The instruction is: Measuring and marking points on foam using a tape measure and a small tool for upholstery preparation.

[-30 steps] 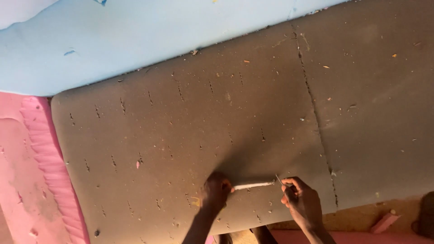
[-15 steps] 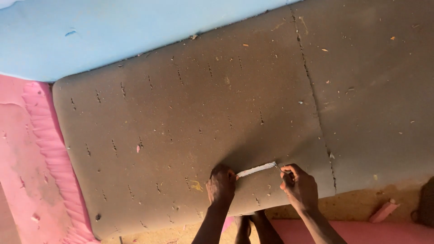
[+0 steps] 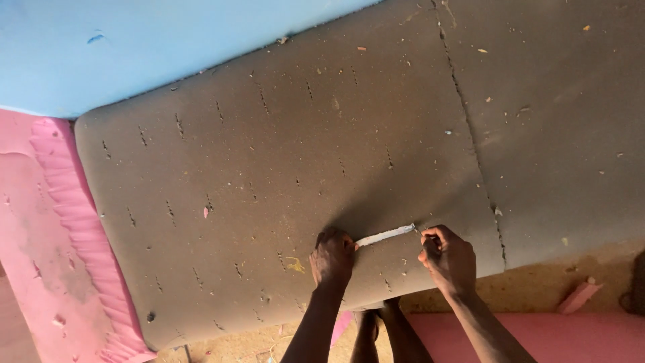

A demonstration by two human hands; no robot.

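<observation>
A large brown foam slab point(image 3: 282, 161) lies flat, dotted with small slits and crumbs. My left hand point(image 3: 332, 257) presses on it near its front edge, fingers pinching one end of a thin white strip point(image 3: 385, 234). My right hand point(image 3: 447, 259) is closed just beyond the strip's other end, by the dark seam point(image 3: 470, 148) that runs across the slab; whether it grips the strip or a small tool I cannot tell.
A light blue foam sheet point(image 3: 134, 47) lies beyond the slab at top left. Pink foam point(image 3: 47, 242) borders the left side, and more pink foam point(image 3: 551, 336) lies at the bottom right. A small pink scrap point(image 3: 579, 296) rests on the dusty floor. My feet point(image 3: 376, 323) show below.
The view has drifted, so the slab sits lower and further right in frame. Both hands stay at the strip, which now tilts up slightly toward the right.
</observation>
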